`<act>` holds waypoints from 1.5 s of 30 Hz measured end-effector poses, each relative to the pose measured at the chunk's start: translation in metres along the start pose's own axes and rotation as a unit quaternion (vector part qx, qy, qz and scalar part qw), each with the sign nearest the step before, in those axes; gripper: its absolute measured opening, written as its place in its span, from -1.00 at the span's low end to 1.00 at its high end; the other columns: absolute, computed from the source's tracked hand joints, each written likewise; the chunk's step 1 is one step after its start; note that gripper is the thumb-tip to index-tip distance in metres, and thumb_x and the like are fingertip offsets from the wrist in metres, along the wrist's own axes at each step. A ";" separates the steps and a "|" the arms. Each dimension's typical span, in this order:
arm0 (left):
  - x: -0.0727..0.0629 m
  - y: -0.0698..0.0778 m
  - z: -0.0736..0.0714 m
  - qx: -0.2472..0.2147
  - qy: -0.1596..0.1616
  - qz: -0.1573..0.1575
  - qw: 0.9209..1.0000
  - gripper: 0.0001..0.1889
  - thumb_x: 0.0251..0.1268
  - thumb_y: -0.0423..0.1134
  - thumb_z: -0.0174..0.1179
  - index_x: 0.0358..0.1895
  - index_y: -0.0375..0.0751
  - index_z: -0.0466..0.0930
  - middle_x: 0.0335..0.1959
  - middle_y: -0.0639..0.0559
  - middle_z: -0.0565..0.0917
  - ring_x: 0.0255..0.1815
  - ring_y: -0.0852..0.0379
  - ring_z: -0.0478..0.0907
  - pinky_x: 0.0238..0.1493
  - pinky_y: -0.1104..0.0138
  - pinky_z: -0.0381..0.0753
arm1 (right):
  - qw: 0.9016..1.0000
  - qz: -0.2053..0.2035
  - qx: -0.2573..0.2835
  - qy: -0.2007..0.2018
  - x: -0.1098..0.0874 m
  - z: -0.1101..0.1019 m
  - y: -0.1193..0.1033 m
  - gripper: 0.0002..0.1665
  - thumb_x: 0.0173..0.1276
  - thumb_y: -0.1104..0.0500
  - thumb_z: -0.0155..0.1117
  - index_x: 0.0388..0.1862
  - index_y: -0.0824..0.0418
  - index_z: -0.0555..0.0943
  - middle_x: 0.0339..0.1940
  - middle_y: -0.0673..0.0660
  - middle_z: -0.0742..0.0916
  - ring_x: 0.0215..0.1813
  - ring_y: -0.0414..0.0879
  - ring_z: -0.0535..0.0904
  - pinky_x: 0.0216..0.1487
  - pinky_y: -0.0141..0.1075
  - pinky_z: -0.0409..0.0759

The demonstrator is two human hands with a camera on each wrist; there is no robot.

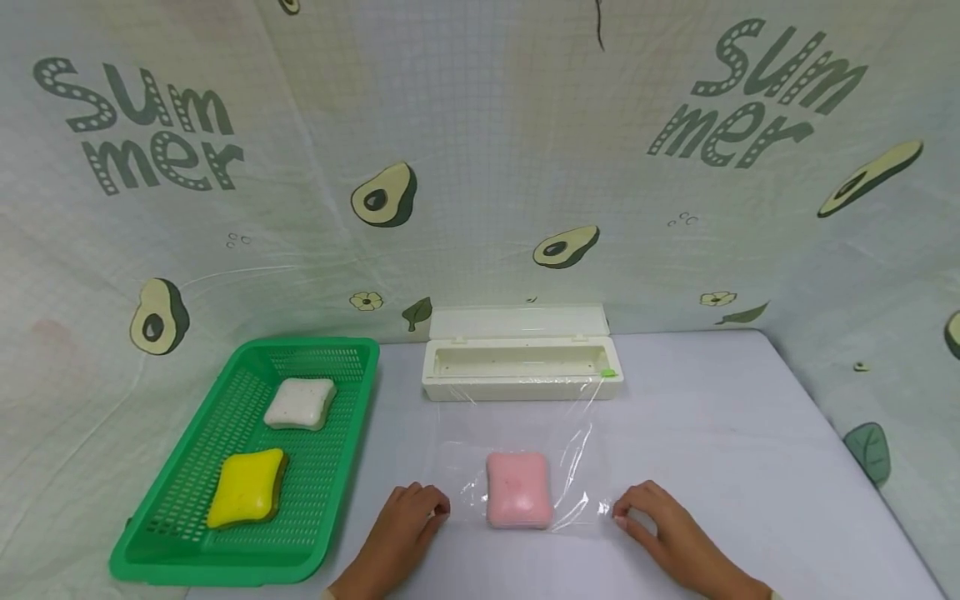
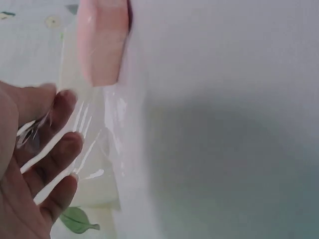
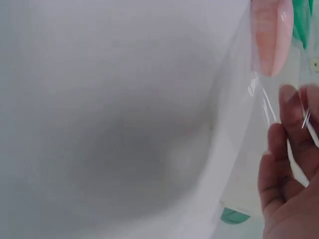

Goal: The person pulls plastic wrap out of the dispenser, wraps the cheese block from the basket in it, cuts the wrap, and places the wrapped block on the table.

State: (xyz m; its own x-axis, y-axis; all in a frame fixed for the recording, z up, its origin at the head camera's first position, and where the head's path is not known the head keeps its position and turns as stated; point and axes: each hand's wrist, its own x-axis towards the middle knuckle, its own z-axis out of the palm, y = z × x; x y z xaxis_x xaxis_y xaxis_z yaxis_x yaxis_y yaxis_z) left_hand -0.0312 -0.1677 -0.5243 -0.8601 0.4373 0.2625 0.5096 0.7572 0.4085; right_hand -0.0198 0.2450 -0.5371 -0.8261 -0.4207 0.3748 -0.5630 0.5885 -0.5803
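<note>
Two bare hands spread a sheet of clear film (image 1: 581, 433) on a white counter (image 1: 712, 433). The left hand (image 1: 403, 529) pinches the film near its left front corner between thumb and forefinger; its other fingers are loosely bent, as the left wrist view shows. The right hand (image 1: 670, 533) pinches the opposite front corner in the same way. The two grips stand well apart, one at each side, presumably so that the sheet is drawn out wide and does not fold onto itself; bright creases nonetheless run along its right half.

The pink block (image 1: 518, 490) lies between the hands, touched by neither, close to the film's front edge. It appears to rest on the sheet, and its weight probably helps to keep the film down, though the transparency of the film makes the layering hard to confirm.

Behind the block stands a long white box (image 1: 442, 389), its lid (image 1: 517, 321) raised at the back, an arrangement that leaves the top unobstructed. The film extends from the box's front toward the person; a green tab (image 1: 608, 372) sits at the box's right end.

At the left, a green basket (image 1: 217, 573) contains a white block (image 1: 300, 403) toward the back and a yellow block (image 1: 246, 489) nearer the person, apparently kept aside from the film.
</note>
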 end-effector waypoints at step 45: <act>0.037 0.064 0.041 0.111 -0.058 0.022 0.992 -0.62 0.06 -0.02 0.66 -0.10 0.15 0.68 -0.15 0.30 0.57 -0.02 0.20 0.49 0.14 0.16 0.50 | 0.988 -0.072 -0.140 -0.004 0.046 0.059 -0.059 -0.37 -0.12 0.21 0.80 -0.04 0.02 0.67 0.04 -0.05 0.65 0.02 -0.14 0.56 -0.02 -0.19 0.65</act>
State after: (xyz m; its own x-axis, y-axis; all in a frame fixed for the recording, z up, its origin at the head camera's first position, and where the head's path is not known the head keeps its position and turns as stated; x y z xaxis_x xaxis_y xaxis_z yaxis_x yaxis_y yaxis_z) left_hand -0.0316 -0.0831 -0.5248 -0.8401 0.5155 0.1690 0.5411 0.8187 0.1925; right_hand -0.0233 0.1506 -0.5284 -0.7374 -0.5187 0.4325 -0.6600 0.6896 -0.2981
